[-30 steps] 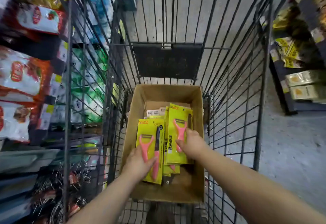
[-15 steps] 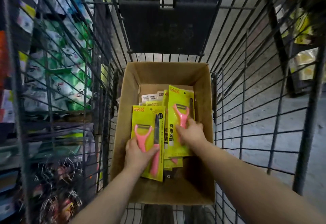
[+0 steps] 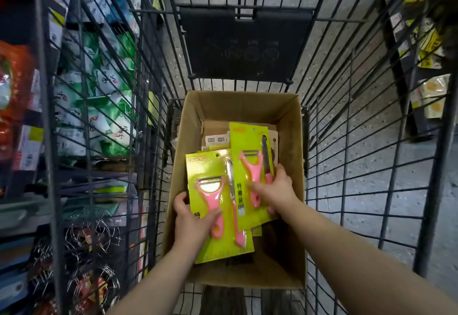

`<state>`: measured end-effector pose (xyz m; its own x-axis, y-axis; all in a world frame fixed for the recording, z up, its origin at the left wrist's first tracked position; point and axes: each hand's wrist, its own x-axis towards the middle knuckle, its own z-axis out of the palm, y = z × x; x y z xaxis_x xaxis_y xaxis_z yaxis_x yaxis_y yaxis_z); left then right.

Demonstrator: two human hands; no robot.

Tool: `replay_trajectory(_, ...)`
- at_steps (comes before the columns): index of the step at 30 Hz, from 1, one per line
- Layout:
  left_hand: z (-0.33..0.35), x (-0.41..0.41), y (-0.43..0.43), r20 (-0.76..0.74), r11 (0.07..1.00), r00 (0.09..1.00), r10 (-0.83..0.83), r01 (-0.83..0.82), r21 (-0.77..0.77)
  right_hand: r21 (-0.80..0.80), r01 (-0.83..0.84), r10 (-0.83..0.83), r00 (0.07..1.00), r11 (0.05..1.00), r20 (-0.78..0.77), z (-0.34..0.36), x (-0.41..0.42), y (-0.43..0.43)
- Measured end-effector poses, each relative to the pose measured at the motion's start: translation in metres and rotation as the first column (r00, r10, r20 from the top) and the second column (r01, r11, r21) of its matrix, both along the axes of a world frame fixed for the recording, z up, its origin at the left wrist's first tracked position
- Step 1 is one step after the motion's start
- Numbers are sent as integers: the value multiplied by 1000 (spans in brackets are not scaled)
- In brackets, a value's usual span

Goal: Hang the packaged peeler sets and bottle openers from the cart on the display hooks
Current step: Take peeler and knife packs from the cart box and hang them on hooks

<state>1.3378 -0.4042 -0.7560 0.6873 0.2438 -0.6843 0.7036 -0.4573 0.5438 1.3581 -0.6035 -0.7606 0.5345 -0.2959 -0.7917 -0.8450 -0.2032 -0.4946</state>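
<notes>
The left peeler pack [image 3: 207, 169] reads "特".

Left peeler set [image 3: 210, 166] and right peeler set [image 3: 244, 141]: yellow-green cards, pink peelers, seemingly tilted above box [image 3: 238, 109].

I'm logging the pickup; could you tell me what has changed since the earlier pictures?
Both packs have lifted off the stack: the left hand holds the left peeler pack, the right hand grips the right peeler pack. The cardboard box and spare packs stayed in the cart.
</notes>
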Motion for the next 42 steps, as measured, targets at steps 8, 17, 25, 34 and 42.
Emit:
replay_trajectory(8,11,5,0,-25,983,999,23,-27,-180,-63,-107,103,993,992,-61,11,-2,11)
replay_trajectory(17,55,10,15,23,936,992,122,-108,-335,-35,75,-71,992,997,105,52,-6,4)
replay_trajectory(25,135,21,18,132,909,982,138,-73,-410,-58,35,-21,972,998,234,155,2,2)
replay_trajectory(34,242,22,10,276,877,937,213,-59,-477,61,-69,36,896,996,442,260,11,-11)
replay_trajectory(42,315,-64,-19,406,852,803,437,-225,-473,132,-321,184,782,938,596,316,-24,-32)
